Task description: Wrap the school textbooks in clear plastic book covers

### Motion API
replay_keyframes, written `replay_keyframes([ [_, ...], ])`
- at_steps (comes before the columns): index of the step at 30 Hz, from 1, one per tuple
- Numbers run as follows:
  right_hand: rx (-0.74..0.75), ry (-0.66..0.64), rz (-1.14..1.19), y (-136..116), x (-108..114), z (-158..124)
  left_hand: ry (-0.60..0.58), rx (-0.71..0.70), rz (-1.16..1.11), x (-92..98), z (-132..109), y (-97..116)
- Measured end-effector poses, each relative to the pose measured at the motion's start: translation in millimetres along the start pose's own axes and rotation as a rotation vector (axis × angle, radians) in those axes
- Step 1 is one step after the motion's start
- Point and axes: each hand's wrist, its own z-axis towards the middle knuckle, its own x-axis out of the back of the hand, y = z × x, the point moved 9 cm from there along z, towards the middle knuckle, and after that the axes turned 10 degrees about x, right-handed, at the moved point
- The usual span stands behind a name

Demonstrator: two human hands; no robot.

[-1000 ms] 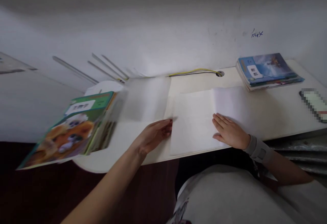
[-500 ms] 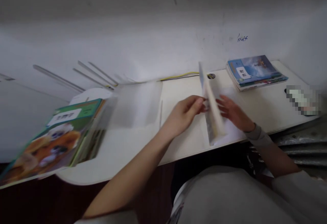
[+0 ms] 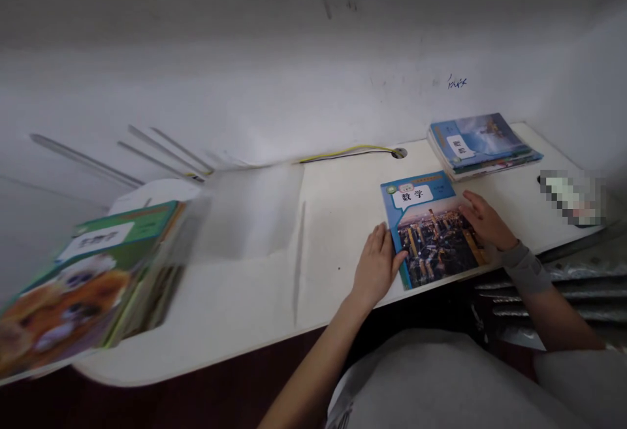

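Note:
A mathematics textbook (image 3: pixel 437 239) with a blue top and a city-skyline cover lies face up near the front edge of the white desk. Along its left side rests my left hand (image 3: pixel 377 266), fingers stretched out and thumb over the cover's edge. My right hand (image 3: pixel 487 220) touches the right side of the cover, its fingers extended and apart. Neither hand is closed around the book. Behind it, towards the wall, sits a stack of blue-covered books (image 3: pixel 482 142).
A pile of books with a green biology textbook (image 3: pixel 105 246) on top stands at the left end. A clear sheet (image 3: pixel 249 213) lies on the desk (image 3: pixel 333 233). Yellow and black cables (image 3: pixel 350 152) run to a hole by the wall. A blurred-out phone-like object (image 3: pixel 571 197) lies far right.
The textbook, held on edge between my hands before, now lies flat with its cover up. My left hand has moved to its left edge, my right hand to its right side.

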Motion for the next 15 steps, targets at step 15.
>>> replay_keyframes([
  [15, -0.103, -0.037, 0.030, -1.0, 3.1, -10.0, 0.021, -0.043, 0.111, 3.4, -1.6, 3.4],
])
